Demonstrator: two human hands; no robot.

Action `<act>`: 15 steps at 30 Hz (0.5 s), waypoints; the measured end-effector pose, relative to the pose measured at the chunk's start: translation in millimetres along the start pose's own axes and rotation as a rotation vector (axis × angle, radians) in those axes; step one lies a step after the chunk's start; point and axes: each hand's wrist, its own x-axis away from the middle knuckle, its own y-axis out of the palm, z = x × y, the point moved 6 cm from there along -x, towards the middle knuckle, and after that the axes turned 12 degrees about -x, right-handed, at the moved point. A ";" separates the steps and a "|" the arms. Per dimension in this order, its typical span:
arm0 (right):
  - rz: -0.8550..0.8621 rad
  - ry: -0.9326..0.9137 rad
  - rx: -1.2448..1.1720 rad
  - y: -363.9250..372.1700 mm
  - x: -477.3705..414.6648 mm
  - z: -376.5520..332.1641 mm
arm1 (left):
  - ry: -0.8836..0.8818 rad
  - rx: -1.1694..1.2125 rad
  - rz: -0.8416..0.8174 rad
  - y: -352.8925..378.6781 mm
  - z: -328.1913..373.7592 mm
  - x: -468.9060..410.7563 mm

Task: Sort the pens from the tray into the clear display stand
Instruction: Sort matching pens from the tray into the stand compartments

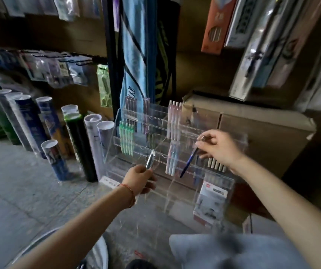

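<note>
The clear display stand (210,131) leans against a cardboard box, tiered rows holding green pens (127,139), purple pens (131,109), pink pens (174,121) and pastel pens (172,161). My left hand (139,181) grips a clear silver-tipped pen (150,159), point up, in front of the stand's lower rows. My right hand (219,147) pinches a dark blue pen (188,164) by its upper end, slanting down-left over the right-side rows. A rounded pale tray rim (99,249) shows at the bottom left, its contents hidden.
Rolled posters in tubes (95,144) stand on the tiled floor left of the stand. A large cardboard box (262,136) sits behind it, with packaged goods above. A packaged pen set (210,200) occupies the stand's lower right. My knee (233,251) is at the bottom.
</note>
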 end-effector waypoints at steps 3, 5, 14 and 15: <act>-0.015 -0.042 0.165 -4.1 4.7 8.7 | 0.061 -0.072 -0.058 31.3 -2.1 4.8; -0.049 -0.034 0.271 -4.0 7.0 17.1 | 0.133 -0.138 -0.085 51.8 -2.2 8.8; -0.049 0.119 0.262 -7.3 23.8 64.8 | 0.317 -0.213 -0.141 98.4 -9.6 11.3; -0.042 0.146 0.264 -7.0 25.4 70.8 | 0.304 -0.221 -0.156 101.2 -12.2 9.4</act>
